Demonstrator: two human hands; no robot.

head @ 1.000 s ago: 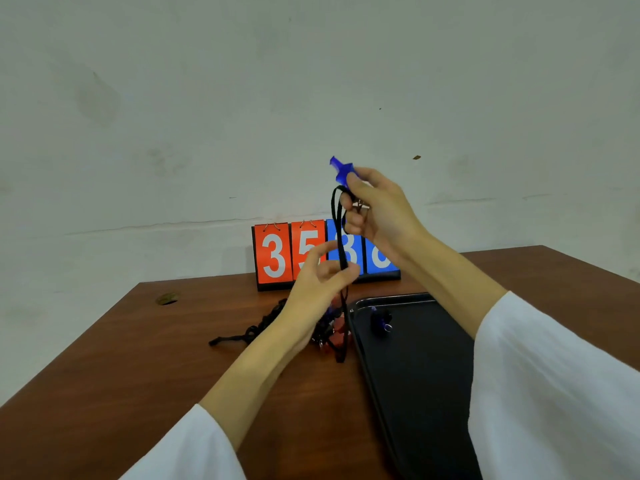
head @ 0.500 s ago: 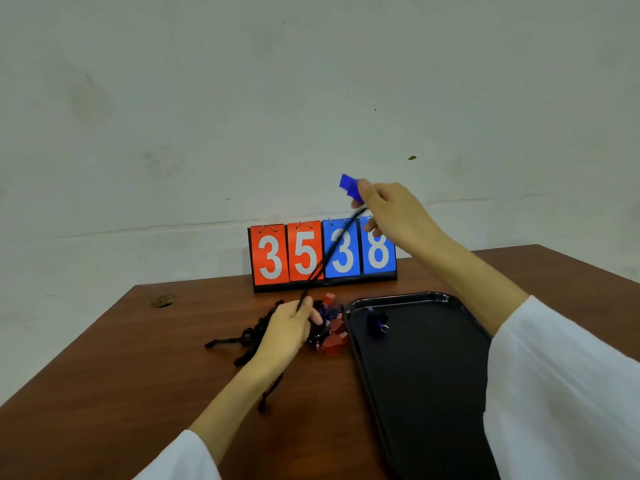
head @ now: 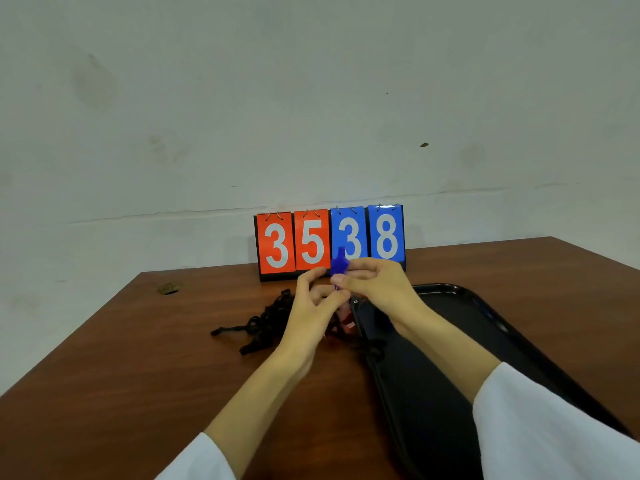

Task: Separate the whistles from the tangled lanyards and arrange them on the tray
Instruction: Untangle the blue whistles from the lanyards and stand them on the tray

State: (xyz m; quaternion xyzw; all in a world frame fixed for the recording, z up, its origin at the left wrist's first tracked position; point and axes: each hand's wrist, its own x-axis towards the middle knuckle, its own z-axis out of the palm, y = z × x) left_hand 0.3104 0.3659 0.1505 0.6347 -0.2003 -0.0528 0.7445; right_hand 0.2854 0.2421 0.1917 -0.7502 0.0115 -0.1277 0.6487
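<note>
Right hand [head: 375, 287] pinches blue whistle [head: 338, 264] upright above bench [head: 173, 358], in front of flip scoreboard [head: 330, 242] reading 3538. Left hand [head: 310, 311] curled just under whistle, fingertips against right thumb; whether it grips anything, cannot tell. Tangled black lanyards [head: 265, 322] and red whistle [head: 347, 322] lie beside left rim of black tray [head: 450, 306].

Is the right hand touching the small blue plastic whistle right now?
Touching. The head view shows the right hand pinching the small blue plastic whistle between thumb and forefinger.
</note>
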